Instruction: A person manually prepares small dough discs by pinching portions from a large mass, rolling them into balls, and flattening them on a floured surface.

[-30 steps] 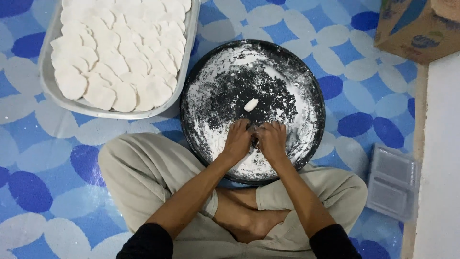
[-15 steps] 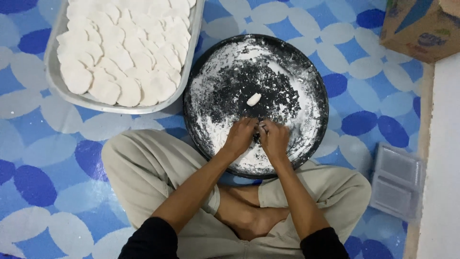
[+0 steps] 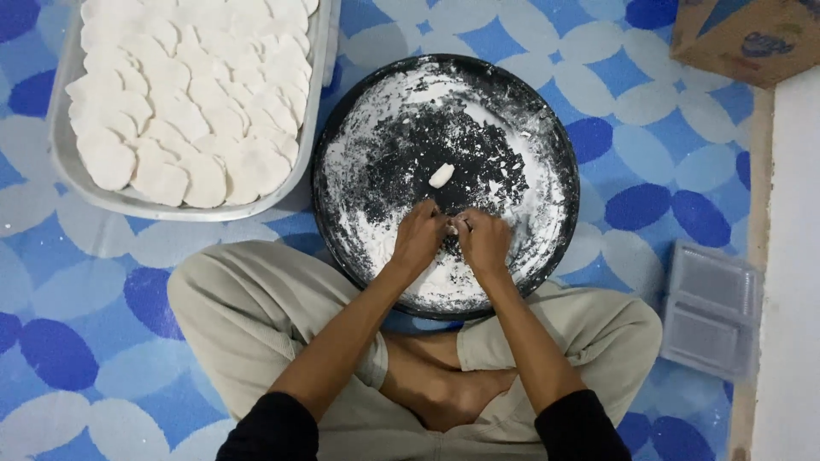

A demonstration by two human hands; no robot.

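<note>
Both hands are down on the near part of the floured round black tray (image 3: 559,183). The left hand (image 3: 418,239) and right hand (image 3: 483,242) have fingers curled in, pinching a bit of white dough between them. One small dough piece (image 3: 441,176) sits mid-tray, just beyond. The tub of flat dough discs (image 3: 184,102) is far left.

A round black tray (image 3: 555,145) streaked with white flour holds a small white dough piece (image 3: 441,176); beside it, a pale grey tray (image 3: 60,154) carries white dough discs (image 3: 184,94). The floor mat (image 3: 649,111) shows blue and pale-blue ovals; the trousers (image 3: 248,316) are beige, the sleeves (image 3: 265,431) black.
</note>
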